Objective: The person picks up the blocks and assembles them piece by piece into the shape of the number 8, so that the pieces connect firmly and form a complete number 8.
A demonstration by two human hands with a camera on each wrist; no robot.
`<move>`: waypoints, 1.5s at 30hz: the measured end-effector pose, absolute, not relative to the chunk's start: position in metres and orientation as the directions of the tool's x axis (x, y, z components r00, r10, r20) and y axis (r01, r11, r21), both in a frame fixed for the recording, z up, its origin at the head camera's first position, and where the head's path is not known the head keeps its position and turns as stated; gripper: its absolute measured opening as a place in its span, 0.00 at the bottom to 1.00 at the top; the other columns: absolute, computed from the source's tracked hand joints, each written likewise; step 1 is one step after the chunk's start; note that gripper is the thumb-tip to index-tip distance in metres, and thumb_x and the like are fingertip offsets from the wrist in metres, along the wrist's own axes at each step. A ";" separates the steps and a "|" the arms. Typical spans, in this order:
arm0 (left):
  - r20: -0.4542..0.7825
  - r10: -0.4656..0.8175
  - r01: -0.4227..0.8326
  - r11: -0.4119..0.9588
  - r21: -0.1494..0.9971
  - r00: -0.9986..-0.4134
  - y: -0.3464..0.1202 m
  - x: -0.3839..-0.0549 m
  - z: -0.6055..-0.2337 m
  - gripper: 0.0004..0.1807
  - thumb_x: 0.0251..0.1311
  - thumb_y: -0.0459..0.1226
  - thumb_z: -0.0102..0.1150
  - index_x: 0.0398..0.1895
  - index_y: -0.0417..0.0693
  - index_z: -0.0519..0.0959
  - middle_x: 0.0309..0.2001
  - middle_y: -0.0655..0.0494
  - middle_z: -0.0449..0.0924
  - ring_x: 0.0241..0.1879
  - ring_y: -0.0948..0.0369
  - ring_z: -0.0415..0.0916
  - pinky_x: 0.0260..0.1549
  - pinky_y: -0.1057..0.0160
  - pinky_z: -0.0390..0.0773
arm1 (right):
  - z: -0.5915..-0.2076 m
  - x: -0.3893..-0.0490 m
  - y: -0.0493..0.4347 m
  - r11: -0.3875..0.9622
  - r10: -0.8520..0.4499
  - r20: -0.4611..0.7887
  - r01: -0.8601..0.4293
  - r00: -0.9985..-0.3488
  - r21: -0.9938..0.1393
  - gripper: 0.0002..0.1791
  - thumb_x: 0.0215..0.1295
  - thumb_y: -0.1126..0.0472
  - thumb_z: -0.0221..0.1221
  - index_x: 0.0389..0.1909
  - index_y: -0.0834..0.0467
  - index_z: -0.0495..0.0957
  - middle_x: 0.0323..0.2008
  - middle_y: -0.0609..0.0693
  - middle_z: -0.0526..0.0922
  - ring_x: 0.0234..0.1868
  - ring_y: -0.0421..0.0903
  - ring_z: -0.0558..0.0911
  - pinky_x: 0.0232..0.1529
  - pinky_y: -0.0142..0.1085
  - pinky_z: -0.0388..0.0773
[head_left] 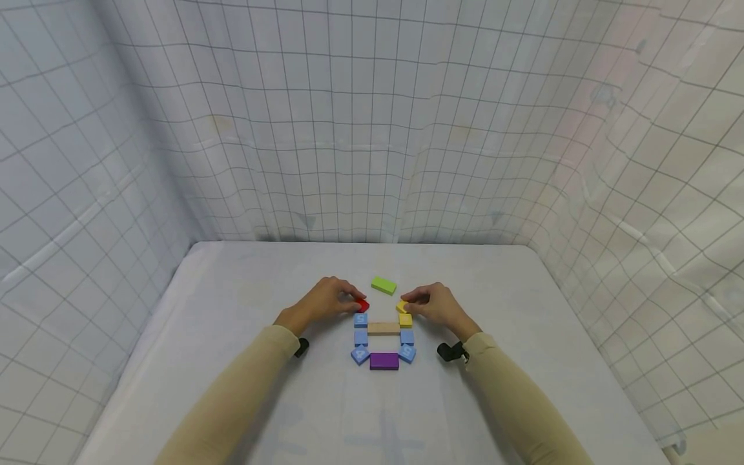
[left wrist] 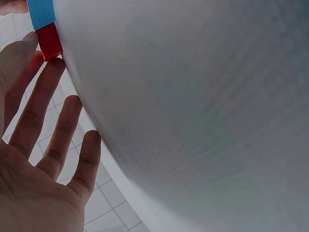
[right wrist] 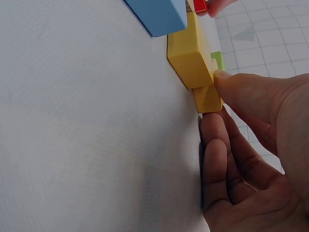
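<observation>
My left hand [head_left: 324, 301] pinches a small red block [head_left: 363, 305] between thumb and fingers at the upper left of a ring of blocks. In the left wrist view the red block [left wrist: 49, 42] touches a blue block [left wrist: 41, 13]. Opposite it, my right hand [head_left: 434, 305] pinches a yellow block [head_left: 402, 306]. This block lies against a second yellow block [head_left: 405, 320]; in the right wrist view the thumb is on the held yellow block [right wrist: 208, 99]. A green block [head_left: 383, 285] lies beyond both hands, touched by neither.
A wooden block [head_left: 383, 329] spans between the side columns. Below it sits a purple block [head_left: 384, 361], flanked by two tilted blue blocks with numerals, left [head_left: 360, 354] and right [head_left: 407, 353]. All lie on a white-covered table [head_left: 244, 271], with grid-patterned curtains [head_left: 360, 129] around it.
</observation>
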State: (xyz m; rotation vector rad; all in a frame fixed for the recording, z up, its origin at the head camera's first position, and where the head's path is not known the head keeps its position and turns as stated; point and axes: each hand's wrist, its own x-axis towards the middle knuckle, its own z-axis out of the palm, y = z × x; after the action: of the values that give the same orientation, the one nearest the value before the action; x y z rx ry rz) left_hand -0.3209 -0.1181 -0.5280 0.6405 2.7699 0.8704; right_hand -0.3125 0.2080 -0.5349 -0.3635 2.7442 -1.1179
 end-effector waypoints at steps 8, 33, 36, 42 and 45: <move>-0.029 0.447 0.348 0.734 0.583 -0.894 -0.118 -0.319 -0.529 0.17 0.77 0.42 0.79 0.65 0.58 0.94 0.63 0.55 0.95 0.67 0.50 0.84 0.76 0.40 0.80 | -0.536 -0.313 0.209 0.689 -0.289 -0.047 -0.174 -0.956 -0.703 0.11 0.78 0.57 0.77 0.57 0.52 0.96 0.52 0.49 0.98 0.45 0.42 0.86 0.51 0.36 0.85; 0.003 0.456 0.375 0.729 0.573 -0.890 -0.118 -0.320 -0.530 0.14 0.77 0.42 0.78 0.62 0.58 0.96 0.62 0.55 0.96 0.67 0.49 0.86 0.76 0.38 0.80 | -0.535 -0.313 0.209 0.687 -0.303 -0.034 -0.193 -0.952 -0.701 0.12 0.78 0.57 0.76 0.57 0.52 0.96 0.52 0.49 0.98 0.45 0.41 0.86 0.51 0.36 0.85; 0.004 0.457 0.379 0.733 0.565 -0.890 -0.118 -0.320 -0.531 0.14 0.77 0.42 0.79 0.61 0.58 0.96 0.61 0.56 0.96 0.66 0.51 0.86 0.75 0.40 0.81 | -0.534 -0.312 0.209 0.688 -0.309 -0.038 -0.196 -0.950 -0.699 0.12 0.78 0.57 0.76 0.57 0.52 0.96 0.51 0.48 0.98 0.45 0.41 0.86 0.51 0.36 0.85; 0.004 0.453 0.376 0.734 0.566 -0.891 -0.116 -0.318 -0.529 0.14 0.76 0.41 0.79 0.61 0.58 0.96 0.60 0.56 0.97 0.66 0.51 0.86 0.76 0.39 0.81 | -0.534 -0.313 0.211 0.679 -0.320 -0.042 -0.199 -0.946 -0.707 0.12 0.78 0.58 0.76 0.58 0.52 0.96 0.51 0.48 0.97 0.45 0.42 0.86 0.52 0.36 0.85; 0.006 0.456 0.380 0.734 0.563 -0.890 -0.115 -0.316 -0.527 0.14 0.76 0.41 0.79 0.61 0.57 0.96 0.59 0.56 0.97 0.66 0.50 0.87 0.76 0.39 0.80 | -0.533 -0.313 0.211 0.673 -0.326 -0.040 -0.202 -0.945 -0.711 0.12 0.78 0.58 0.77 0.58 0.53 0.95 0.51 0.48 0.97 0.45 0.42 0.87 0.53 0.36 0.86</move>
State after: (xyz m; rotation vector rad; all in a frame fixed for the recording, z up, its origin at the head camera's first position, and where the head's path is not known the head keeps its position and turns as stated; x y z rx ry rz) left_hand -0.3163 -0.1155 -0.5272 0.6781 2.8007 0.8657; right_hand -0.3127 0.2111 -0.5334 -0.4326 2.7218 -1.1278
